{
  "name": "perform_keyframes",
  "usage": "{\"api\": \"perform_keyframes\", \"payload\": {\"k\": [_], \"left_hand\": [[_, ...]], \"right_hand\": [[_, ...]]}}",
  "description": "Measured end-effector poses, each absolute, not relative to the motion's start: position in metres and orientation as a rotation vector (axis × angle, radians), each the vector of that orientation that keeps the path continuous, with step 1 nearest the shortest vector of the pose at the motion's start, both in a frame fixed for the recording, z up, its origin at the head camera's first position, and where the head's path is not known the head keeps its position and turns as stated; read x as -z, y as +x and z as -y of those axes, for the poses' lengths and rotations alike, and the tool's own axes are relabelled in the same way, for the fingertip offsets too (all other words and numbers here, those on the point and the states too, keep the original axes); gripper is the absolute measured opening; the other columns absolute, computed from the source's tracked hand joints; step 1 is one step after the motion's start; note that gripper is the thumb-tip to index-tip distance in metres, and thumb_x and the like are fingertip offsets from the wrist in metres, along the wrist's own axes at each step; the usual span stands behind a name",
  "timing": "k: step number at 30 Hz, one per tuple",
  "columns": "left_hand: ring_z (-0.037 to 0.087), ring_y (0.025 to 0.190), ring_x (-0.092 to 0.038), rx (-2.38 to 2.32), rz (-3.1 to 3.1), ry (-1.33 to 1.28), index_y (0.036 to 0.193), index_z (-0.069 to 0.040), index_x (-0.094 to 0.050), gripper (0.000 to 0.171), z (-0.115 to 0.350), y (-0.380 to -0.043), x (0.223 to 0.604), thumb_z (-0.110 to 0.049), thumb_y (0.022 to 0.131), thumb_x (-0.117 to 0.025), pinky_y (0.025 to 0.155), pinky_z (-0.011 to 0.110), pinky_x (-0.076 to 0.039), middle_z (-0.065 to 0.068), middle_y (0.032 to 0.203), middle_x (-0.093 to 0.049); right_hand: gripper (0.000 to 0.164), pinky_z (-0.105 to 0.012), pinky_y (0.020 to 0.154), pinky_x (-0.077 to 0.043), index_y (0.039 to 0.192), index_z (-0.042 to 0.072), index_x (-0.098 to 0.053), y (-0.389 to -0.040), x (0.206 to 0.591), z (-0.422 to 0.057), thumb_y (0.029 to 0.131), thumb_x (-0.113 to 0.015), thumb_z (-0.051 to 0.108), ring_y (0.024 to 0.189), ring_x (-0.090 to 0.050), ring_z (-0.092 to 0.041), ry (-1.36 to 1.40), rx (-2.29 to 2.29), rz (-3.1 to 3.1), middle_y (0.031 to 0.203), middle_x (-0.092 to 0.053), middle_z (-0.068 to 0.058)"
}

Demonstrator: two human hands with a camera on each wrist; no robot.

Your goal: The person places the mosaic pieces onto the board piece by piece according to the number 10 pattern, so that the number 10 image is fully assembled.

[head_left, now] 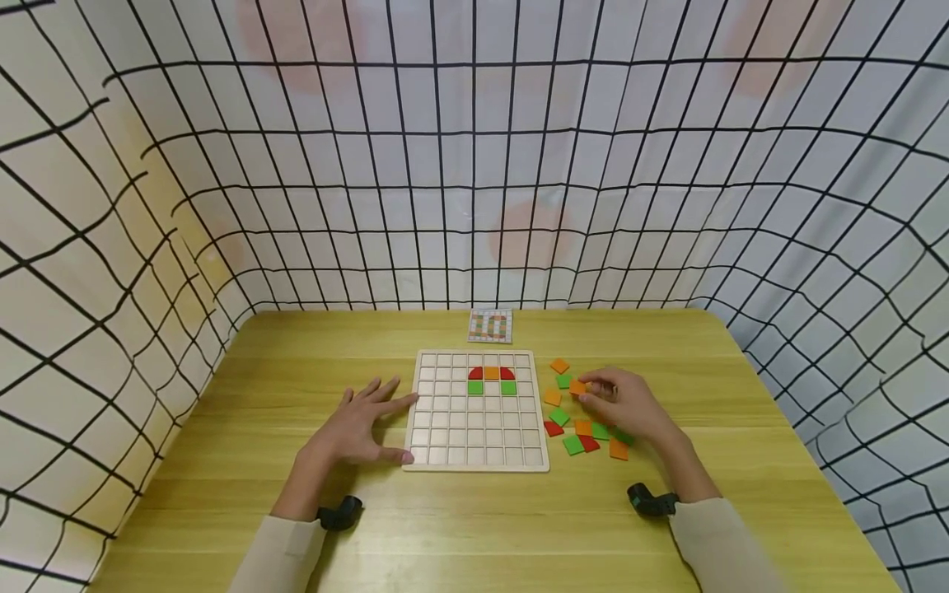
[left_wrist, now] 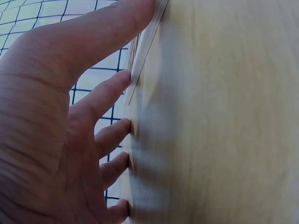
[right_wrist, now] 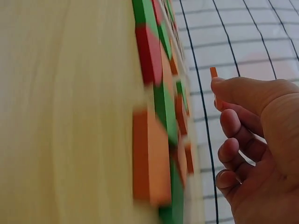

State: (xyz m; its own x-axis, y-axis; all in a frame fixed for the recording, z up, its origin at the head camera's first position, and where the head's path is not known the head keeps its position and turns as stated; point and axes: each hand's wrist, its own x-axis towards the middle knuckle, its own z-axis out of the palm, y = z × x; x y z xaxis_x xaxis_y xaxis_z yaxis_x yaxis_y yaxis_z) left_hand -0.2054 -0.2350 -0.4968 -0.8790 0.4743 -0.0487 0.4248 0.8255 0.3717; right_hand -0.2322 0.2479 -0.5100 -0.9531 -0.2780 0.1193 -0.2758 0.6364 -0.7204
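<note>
My left hand (head_left: 361,422) rests with spread fingers at the left side of a pale wooden grid board (head_left: 474,471); its thumb and index fingertip touch the board's edge. In the left wrist view the other fingertips (left_wrist: 122,161) meet the table. My right hand (head_left: 626,402) pinches an orange square tile (head_left: 577,387) between thumb and index finger, raised above the loose tiles right of the board. On the board, an orange tile (head_left: 492,374) lies between two red rounded tiles (head_left: 476,374), with a green tile (head_left: 475,388) below each red one.
Loose green, orange and red tiles (head_left: 574,445) lie scattered right of the board, some overlapping. Behind the board is a small pattern card (head_left: 490,326) with a coloured grid. A black-lined white curtain (head_left: 445,165) surrounds the wooden table (head_left: 474,535) at the back and sides.
</note>
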Motion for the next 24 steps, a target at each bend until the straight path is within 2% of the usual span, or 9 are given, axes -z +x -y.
{"api": "perform_keyframes", "payload": {"k": [5, 17, 24], "left_hand": [[0.048, 0.156, -0.02, -0.531, -2.873, 0.709, 0.156, -0.033, -0.046, 0.098, 0.235, -0.206, 0.498, -0.075, 0.072, -0.076, 0.118, 0.079, -0.01, 0.013, 0.17, -0.027], [0.048, 0.156, -0.02, -0.528, -2.873, 0.704, 0.156, -0.033, -0.046, 0.099, 0.235, -0.205, 0.498, -0.075, 0.072, -0.077, 0.118, 0.079, -0.01, 0.013, 0.17, -0.027], [0.048, 0.156, -0.019, -0.53, -2.868, 0.701, 0.156, -0.033, -0.046, 0.098, 0.234, -0.204, 0.496, -0.074, 0.072, -0.077, 0.118, 0.079, -0.01, 0.014, 0.17, -0.027]], "right_hand": [[0.033, -0.026, 0.069, -0.047, 0.122, 0.007, -0.072, -0.235, 0.508, -0.221, 0.096, -0.075, 0.025, 0.08, -0.052, -0.017, -0.542, 1.303, -2.784, 0.093, -0.062, -0.002], [0.024, -0.024, 0.061, -0.04, 0.118, 0.013, -0.074, -0.241, 0.515, -0.171, 0.095, -0.076, 0.02, 0.069, -0.046, -0.014, -0.635, 1.272, -2.756, 0.086, -0.058, 0.002], [0.024, -0.025, 0.065, -0.045, 0.117, 0.012, -0.075, -0.242, 0.519, -0.156, 0.095, -0.075, 0.021, 0.07, -0.048, -0.013, -0.686, 1.26, -2.712, 0.085, -0.06, 0.003]]}}
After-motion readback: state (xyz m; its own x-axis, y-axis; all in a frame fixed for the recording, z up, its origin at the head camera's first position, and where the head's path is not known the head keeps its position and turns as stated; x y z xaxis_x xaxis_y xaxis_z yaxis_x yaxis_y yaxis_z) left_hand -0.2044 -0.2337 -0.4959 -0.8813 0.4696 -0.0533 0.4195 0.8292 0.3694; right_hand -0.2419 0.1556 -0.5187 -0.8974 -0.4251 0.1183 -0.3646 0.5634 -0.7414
